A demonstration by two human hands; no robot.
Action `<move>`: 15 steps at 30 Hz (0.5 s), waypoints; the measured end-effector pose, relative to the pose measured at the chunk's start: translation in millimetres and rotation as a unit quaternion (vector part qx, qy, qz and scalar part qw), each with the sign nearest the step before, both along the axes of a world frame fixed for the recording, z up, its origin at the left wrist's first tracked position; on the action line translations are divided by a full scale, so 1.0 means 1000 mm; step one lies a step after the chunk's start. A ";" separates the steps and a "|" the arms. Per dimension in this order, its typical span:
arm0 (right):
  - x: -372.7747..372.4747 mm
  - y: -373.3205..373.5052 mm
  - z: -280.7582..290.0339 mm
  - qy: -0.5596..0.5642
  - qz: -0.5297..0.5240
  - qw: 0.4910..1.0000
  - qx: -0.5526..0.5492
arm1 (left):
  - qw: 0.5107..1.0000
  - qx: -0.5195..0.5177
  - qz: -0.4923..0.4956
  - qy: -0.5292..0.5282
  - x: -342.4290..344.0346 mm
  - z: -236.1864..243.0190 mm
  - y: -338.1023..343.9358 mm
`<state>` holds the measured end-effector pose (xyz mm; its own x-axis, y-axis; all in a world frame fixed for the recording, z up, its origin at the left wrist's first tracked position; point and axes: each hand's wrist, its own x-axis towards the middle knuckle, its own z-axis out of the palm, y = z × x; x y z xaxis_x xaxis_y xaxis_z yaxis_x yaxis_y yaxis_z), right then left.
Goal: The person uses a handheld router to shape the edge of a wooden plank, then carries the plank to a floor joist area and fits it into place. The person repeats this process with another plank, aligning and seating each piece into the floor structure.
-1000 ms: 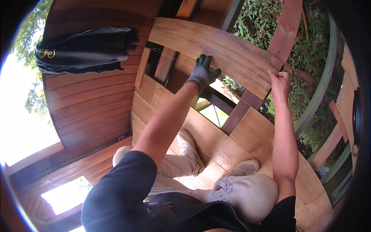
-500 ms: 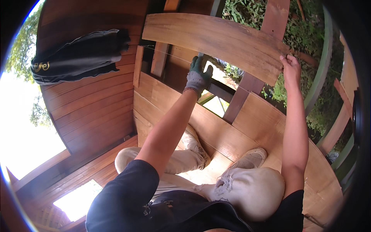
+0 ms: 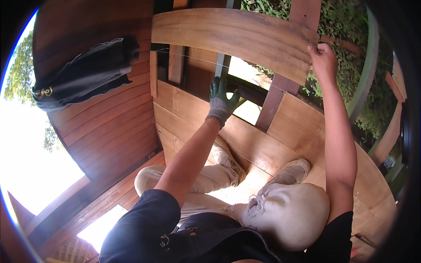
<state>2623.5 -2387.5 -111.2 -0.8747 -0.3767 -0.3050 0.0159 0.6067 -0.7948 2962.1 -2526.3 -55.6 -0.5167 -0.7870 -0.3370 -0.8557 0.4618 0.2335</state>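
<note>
A long, slightly curved wooden board (image 3: 230,35) lies across the framing at the top. My bare right hand (image 3: 323,61) grips its right end between thumb and fingers. My left hand (image 3: 222,98), in a green and grey glove, has its fingers spread below the board over a gap in the framing, apart from the board, near a dark beam (image 3: 247,91). A thin line (image 3: 188,57) runs across the gap beneath the board. A reddish crosspiece (image 3: 274,96) passes under the board's right part.
I sit with boots (image 3: 291,171) on the plank floor (image 3: 243,138). A dark garment (image 3: 85,74) hangs on the curved wooden wall (image 3: 101,127) at left. Greenery (image 3: 372,114) shows through curved framing at right. Bright openings lie at left and lower left.
The board has moved up and left, with my right hand rising on its end. My gloved left hand has dropped from the board's lower edge to the gap below it.
</note>
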 end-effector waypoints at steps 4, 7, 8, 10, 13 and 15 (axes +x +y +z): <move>0.007 -0.002 0.001 -0.122 -0.061 0.987 -0.085 | 1.000 0.008 -0.005 -0.024 -0.001 0.006 -0.003; 0.011 -0.011 0.011 -0.055 -0.099 0.988 -0.102 | 0.998 -0.009 -0.043 -0.054 0.000 0.008 -0.004; 0.013 -0.017 0.015 -0.057 -0.122 0.984 -0.116 | 0.997 0.010 -0.046 -0.063 0.000 0.009 -0.006; 0.013 -0.030 0.023 -0.047 -0.160 0.977 -0.136 | 0.995 0.034 -0.043 -0.082 0.001 0.011 -0.006; 0.008 -0.045 0.026 -0.042 -0.194 0.976 -0.094 | 0.993 0.050 -0.040 -0.099 0.000 0.016 -0.007; 0.007 -0.047 0.023 -0.008 -0.183 0.980 -0.080 | 0.993 0.059 -0.053 -0.092 0.000 0.018 -0.008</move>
<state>2630.0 -2434.5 -87.9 -0.9557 -0.0835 -0.2822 0.2219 0.4251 -0.8775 2962.4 -2533.9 -37.6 -0.5154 -0.6808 -0.5205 -0.8369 0.5304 0.1351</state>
